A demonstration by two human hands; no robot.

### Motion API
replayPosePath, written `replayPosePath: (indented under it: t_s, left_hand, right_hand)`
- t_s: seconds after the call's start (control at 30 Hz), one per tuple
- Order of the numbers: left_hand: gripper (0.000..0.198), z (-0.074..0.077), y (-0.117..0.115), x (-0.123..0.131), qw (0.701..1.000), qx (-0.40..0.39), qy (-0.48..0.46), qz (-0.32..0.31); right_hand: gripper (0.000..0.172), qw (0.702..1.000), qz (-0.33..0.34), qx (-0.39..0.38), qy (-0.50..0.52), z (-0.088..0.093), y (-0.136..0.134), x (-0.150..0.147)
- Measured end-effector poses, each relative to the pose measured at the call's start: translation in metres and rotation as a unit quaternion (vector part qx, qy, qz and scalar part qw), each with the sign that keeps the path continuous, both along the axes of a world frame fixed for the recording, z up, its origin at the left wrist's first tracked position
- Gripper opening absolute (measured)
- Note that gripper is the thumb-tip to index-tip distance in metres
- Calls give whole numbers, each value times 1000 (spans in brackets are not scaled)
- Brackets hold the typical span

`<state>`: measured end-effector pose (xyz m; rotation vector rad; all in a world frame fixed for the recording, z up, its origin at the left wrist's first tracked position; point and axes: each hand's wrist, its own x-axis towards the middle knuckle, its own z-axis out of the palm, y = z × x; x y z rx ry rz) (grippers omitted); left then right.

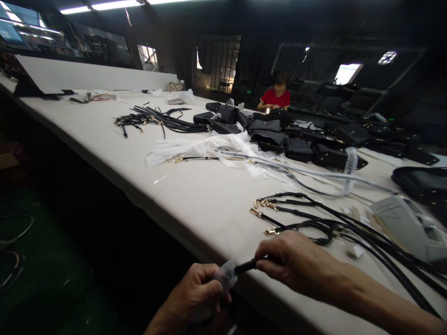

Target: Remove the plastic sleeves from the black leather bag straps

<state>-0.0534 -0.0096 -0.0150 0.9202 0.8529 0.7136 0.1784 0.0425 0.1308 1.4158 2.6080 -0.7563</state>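
At the near edge of the table, my left hand (200,288) is closed around a clear plastic sleeve (228,272). A black strap (246,266) runs out of the sleeve's mouth, and my right hand (289,256) pinches it between thumb and fingers. The strap's far part is hidden by my hands and the plastic. Just beyond my right hand lie several black straps (296,213) with gold clasps (256,212), stretching off to the right.
On the long pale table (139,172) lie white wrapping sheets (209,146), another strap bundle (167,118) and many black bags (267,132). A light grey device (407,223) stands at right. Across the table sits a person in a red top (275,98). The floor (45,288) is dark green.
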Motion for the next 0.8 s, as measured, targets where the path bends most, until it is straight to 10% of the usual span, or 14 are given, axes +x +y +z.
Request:
replayPosePath:
  t_s: [0.17, 0.3, 0.47, 0.57, 0.67, 0.8]
  left_hand:
    - [43, -3, 2, 7, 1000, -15, -16, -10]
    - [22, 4, 3, 13, 983, 152, 100, 30]
    - [19, -1, 2, 7, 809, 521, 223, 155]
    - [30, -7, 2, 0, 728, 612, 241, 194]
    - [21, -6, 1, 3, 808, 532, 202, 151]
    - [19, 0, -4, 14, 976, 186, 104, 51]
  right_hand:
    - [20, 979, 114, 136, -96, -14, -22, -16]
    - [20, 999, 1, 29, -31, -25, -24, -19]
    - [23, 939, -134, -287, 137, -22, 1, -5]
    - [25, 929, -116, -332, 117, -15, 12, 10]
    - [25, 978, -70, -184, 67, -16, 7, 13]
    - [18, 986, 130, 100, 4, -32, -13, -5]
